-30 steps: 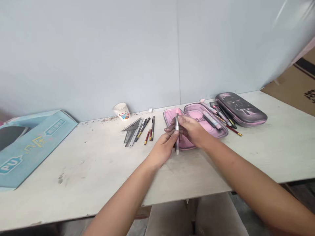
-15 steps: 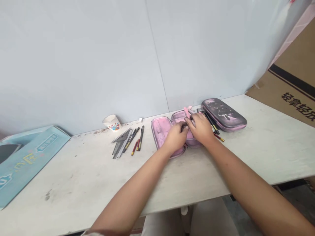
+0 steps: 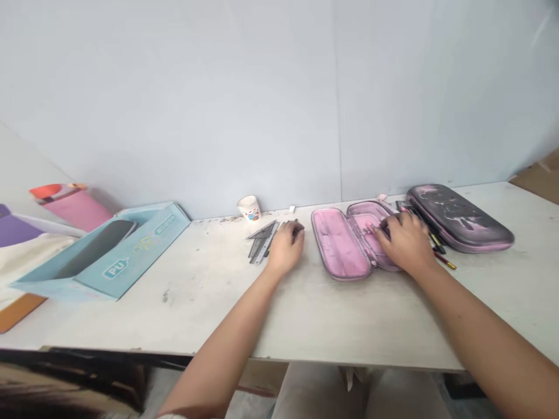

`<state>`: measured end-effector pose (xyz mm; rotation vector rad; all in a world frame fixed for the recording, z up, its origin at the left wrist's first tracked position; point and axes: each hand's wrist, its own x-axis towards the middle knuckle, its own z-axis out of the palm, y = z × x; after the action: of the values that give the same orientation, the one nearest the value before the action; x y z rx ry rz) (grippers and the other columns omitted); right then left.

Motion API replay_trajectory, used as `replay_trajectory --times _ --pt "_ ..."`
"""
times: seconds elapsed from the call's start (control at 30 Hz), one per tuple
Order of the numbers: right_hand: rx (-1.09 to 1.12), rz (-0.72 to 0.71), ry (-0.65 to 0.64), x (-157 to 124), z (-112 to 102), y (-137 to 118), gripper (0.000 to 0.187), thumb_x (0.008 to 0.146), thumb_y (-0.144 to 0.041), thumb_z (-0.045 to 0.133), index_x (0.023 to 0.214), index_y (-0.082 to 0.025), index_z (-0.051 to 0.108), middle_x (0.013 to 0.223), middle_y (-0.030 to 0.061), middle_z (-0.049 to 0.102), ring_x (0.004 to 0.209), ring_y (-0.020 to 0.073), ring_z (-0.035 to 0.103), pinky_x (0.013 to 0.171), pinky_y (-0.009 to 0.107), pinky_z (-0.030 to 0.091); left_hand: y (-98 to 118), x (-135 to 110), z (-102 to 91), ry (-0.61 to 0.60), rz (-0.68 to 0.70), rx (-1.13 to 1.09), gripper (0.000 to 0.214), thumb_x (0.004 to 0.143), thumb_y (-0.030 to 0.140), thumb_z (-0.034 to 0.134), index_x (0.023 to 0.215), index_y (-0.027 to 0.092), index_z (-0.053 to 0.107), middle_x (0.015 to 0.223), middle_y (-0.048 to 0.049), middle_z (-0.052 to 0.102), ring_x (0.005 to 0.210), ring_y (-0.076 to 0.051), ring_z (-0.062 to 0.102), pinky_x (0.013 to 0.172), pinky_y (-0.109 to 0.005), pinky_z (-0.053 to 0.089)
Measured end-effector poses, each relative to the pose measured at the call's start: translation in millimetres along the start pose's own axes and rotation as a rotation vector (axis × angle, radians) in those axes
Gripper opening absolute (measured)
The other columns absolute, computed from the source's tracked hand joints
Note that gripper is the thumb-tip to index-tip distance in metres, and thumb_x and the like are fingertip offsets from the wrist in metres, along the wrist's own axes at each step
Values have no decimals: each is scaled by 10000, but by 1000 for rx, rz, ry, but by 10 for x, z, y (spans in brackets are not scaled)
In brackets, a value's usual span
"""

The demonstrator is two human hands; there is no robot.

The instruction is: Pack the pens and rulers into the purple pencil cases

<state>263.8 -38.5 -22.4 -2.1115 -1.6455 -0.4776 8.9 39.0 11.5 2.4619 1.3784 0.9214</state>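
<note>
A pink pencil case (image 3: pixel 343 247) lies unzipped and spread flat, its two halves side by side. My right hand (image 3: pixel 408 241) is over the right half, fingers bent down into it and holding it; the hand hides part of the inside. To the left, my left hand (image 3: pixel 286 247) is on the spot where the pens and pencils lay, its fingers curled. What those fingers grip is mostly hidden beneath them. Next to this hand are grey rulers with a set square (image 3: pixel 262 238).
A closed dark pencil case (image 3: pixel 463 218) lies at the right, with pens and a red pencil (image 3: pixel 445 260) beside it. A paper cup (image 3: pixel 248 208) stands near the wall. A light-blue box (image 3: pixel 140 250) holding a dark object is on the left; a cardboard box (image 3: pixel 541 174) is far right.
My left hand has left the pink case and moved left onto the pens and pencils. My right hand stays at the case's right half. The view has turned left.
</note>
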Motion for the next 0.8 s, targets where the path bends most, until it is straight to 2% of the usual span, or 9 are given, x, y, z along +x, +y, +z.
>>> replay_trajectory --times 0.13,0.23,0.33,0.5,0.67,0.73,0.8 --pt "4 -97 9 25 -14 -194 331 859 -345 388 935 -127 626 973 178 563 977 319 475 779 414 387 -567 5 -215 19 -132 162 215 848 255 405 947 147 562 937 -104 602 898 -214 567 789 -332 439" --pt "27 -219 -1 128 -13 -515 304 855 -302 388 925 -120 622 947 164 560 947 291 473 800 387 379 -787 114 -247 -52 -163 299 246 854 263 387 987 147 558 993 -117 582 912 -220 570 780 -321 438" --pt "85 -335 -8 272 2 -919 277 853 -270 394 916 -119 617 938 145 558 939 265 464 838 367 365 -854 274 -186 -118 -161 398 274 856 281 378 1002 148 568 1027 -127 567 937 -229 570 788 -321 435" --pt "105 -437 -42 469 70 -1447 265 860 -258 392 941 -121 605 965 139 552 976 252 446 853 352 357 -917 474 -38 -172 -145 371 313 805 314 464 985 98 603 1069 -186 559 1018 -304 541 838 -394 422" --pt "130 -460 -65 550 200 -1641 241 861 -256 411 903 -130 613 964 132 561 990 239 442 877 343 349 -991 539 -8 -212 -139 263 299 770 264 517 944 44 619 1077 -240 563 1085 -354 497 907 -454 373" --pt "186 -430 -61 560 258 -1664 229 862 -265 422 884 -138 611 946 118 572 974 228 454 885 335 348 -952 536 -33 -201 -140 184 300 810 262 464 962 43 602 1080 -236 567 1083 -329 505 912 -435 374" --pt "280 -382 -54 558 300 -1679 230 871 -287 421 882 -150 605 929 100 586 950 214 473 873 324 355 -848 513 -65 -200 -133 101 305 861 281 383 954 76 590 1026 -185 603 1024 -263 545 878 -366 409"
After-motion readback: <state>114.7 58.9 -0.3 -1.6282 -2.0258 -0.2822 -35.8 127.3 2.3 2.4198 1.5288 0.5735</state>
